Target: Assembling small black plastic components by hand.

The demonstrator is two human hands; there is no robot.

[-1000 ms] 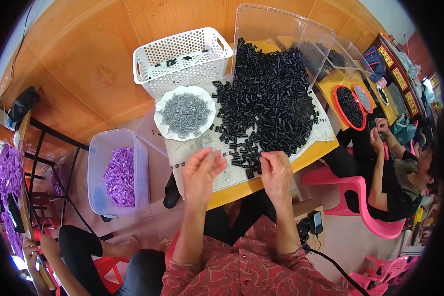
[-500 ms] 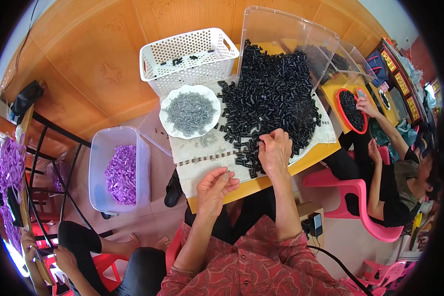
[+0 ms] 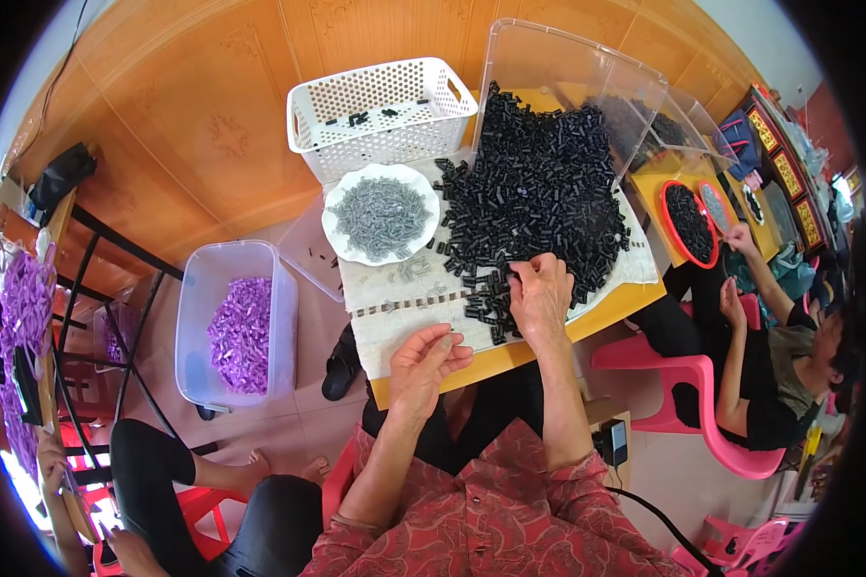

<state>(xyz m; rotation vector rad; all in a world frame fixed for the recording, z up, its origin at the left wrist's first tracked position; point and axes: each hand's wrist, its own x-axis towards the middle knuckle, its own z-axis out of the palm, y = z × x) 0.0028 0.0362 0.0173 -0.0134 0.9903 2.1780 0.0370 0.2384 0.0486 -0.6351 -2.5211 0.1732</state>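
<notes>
At the near edge of a large heap of small black plastic pieces, my right hand is closed, thumb and forefinger pinched at the pieces. What sits between those fingertips is hidden. My left hand hovers over the front of the white cloth, palm partly up. Its thumb and forefinger press together, with a tiny dark bit at the tips too small to name. Beyond it, a scalloped white plate holds a mound of small clear grey pieces. A few clear pieces lie loose on the cloth.
Behind the plate stands a white perforated basket with a few black pieces. A clear plastic box borders the heap. Left on the floor, a translucent tub holds purple pieces. At right, a co-worker sits by a red bowl of black pieces.
The whole view has shifted slightly. My two hands keep nearly the same poses and places. The co-worker's hand at right has drawn back from the bowls, uncovering a smaller one with grey pieces.
</notes>
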